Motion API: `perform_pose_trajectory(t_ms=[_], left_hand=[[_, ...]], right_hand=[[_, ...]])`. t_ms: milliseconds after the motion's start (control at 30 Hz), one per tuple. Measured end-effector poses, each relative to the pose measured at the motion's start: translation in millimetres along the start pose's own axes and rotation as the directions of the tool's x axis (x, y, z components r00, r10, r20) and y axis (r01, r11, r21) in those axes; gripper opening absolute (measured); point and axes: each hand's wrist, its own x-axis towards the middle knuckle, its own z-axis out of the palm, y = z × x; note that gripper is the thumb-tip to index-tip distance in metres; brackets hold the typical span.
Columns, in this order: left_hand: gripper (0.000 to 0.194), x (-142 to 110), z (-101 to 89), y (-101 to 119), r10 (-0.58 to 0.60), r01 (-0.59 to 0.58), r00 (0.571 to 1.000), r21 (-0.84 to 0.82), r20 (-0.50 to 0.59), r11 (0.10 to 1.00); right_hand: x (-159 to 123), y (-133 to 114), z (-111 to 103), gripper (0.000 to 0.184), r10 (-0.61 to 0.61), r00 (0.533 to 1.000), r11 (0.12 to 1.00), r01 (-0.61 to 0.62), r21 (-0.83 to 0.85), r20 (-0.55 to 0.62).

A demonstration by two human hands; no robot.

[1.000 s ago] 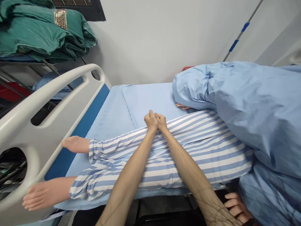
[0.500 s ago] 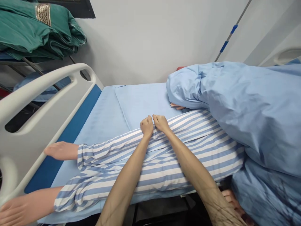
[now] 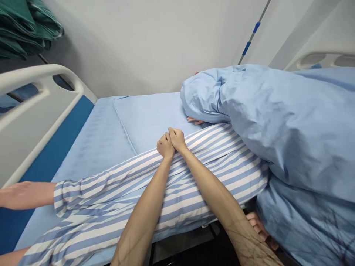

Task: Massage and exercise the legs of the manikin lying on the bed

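A manikin lies on a hospital bed in blue-and-white striped trousers (image 3: 194,184). My left hand (image 3: 165,145) and my right hand (image 3: 177,139) are side by side on the far side of the upper leg. Both are closed, fingers curled into the striped cloth, knuckles touching. The manikin's bare foot (image 3: 26,194) sticks out of the cuff at the left. A light blue quilt (image 3: 277,122) covers the body to the right, and a manikin hand (image 3: 195,120) peeps out under its edge.
A white footboard (image 3: 30,111) with a blue panel closes off the bed on the left. The light blue sheet (image 3: 124,122) runs to the grey wall. Folded green cloth (image 3: 24,26) lies on a rack at top left. Another manikin hand (image 3: 259,229) hangs under the quilt at bottom right.
My two hands parted a little on the striped cloth, then came back together. The view has swung to the right, so the footboard and green cloth have slid left.
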Motion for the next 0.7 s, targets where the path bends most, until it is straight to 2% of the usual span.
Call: perform_pose_trajectory(t_ms=[67, 167, 267, 400, 567, 633, 700], left_hand=[[0.044, -2, 0.6, -2, 0.024, -0.025, 0.999, 0.028, 0.022, 0.999], [0.043, -3, 0.5, -3, 0.050, -0.050, 0.999, 0.036, 0.023, 0.998], [0.044, -3, -0.4, -2, 0.054, -0.053, 0.999, 0.029, -0.005, 0.998], [0.039, 2, -2.1, 4, 0.050, -0.049, 0.999, -0.039, 0.019, 0.998], [0.039, 4, 9.1, 27, 0.012, -0.018, 1.000, -0.360, -0.020, 0.933], [0.040, -2, 18.0, 35, 0.048, -0.045, 0.999, -0.356, 0.000, 0.933], [0.039, -9, 25.7, 39, 0.110, -0.099, 0.994, -0.261, 0.028, 0.960]], right_hand=[[1, -8, -9, 0.044, -0.020, 0.998, 0.988, 0.029, -0.150, 0.062], [3, -15, -28, 0.040, -0.107, 0.981, 0.923, 0.159, -0.350, 0.162], [2, -7, -43, 0.040, -0.133, 0.982, 0.893, 0.179, -0.414, 0.137], [1, 13, -49, 0.043, -0.114, 0.993, 0.926, 0.113, -0.361, 0.020], [6, 22, -50, 0.046, -0.101, 0.992, 0.976, 0.083, -0.204, -0.078], [8, 22, -51, 0.045, -0.083, 0.992, 0.987, 0.069, -0.143, -0.098], [10, 21, -52, 0.045, -0.062, 0.993, 0.993, 0.050, -0.112, -0.104]])
